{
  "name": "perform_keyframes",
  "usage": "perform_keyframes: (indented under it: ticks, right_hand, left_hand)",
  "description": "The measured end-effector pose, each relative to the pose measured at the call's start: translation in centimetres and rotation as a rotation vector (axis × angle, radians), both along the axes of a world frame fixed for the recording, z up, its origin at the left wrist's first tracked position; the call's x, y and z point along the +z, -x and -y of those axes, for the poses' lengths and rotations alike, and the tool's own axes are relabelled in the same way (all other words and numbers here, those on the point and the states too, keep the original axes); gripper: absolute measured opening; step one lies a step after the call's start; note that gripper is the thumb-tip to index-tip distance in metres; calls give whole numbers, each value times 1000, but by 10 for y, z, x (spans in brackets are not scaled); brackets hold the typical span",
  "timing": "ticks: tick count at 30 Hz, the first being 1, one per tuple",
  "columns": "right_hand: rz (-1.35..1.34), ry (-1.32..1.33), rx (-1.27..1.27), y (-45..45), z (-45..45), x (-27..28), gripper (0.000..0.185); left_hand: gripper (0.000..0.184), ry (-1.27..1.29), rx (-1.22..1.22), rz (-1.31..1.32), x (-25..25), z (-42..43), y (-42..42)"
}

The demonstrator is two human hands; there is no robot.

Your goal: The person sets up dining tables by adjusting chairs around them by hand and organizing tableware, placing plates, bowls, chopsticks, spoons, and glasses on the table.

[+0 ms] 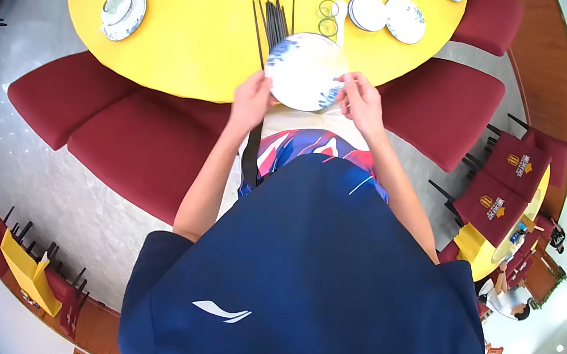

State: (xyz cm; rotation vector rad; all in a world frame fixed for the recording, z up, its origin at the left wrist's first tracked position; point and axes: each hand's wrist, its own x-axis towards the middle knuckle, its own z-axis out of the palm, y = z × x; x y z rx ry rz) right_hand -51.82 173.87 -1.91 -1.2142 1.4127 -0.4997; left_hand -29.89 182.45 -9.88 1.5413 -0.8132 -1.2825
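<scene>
Between my two hands is a white plate with blue painted patterns, held over the near edge of the yellow round table. My left hand grips its left rim with closed fingers. On the right rim, my right hand pinches the plate between thumb and fingers. Just beyond the plate lies a bunch of dark chopsticks, partly hidden by it. To the right of them are two greenish glasses and a white spoon.
Small white plates and a patterned plate sit at the table's right. A cup on a saucer stands at the left. Dark red chairs surround the table. Farther right, a person in white is near another table.
</scene>
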Motion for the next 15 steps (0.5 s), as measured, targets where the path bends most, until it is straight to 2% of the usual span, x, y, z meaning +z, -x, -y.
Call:
perform_keyframes:
  ticks: [2,4,6,8,11,13,15]
  right_hand:
    - [-256,242,-82,28,-1,-13,22]
    - [-372,256,-87,49,-2,-5,24]
    - [-518,242,-58,68,-4,-1,27]
    - [-530,268,-59,83,-3,-6,27]
    - [-508,280,-74,89,19,0,22]
    - [-509,289,93,99,43,-4,20]
    - [-478,268,45,112,64,-10,23]
  left_hand:
    - [20,51,-80,22,-5,9,43]
    - [21,-4,-115,-160,12,13,68]
    - [22,46,-193,-77,20,22,71]
    - [25,107,-299,100,25,29,69]
    - [26,72,-216,19,28,41,73]
    - [24,56,-196,37,33,55,79]
    - [22,17,-121,-2,33,72,94]
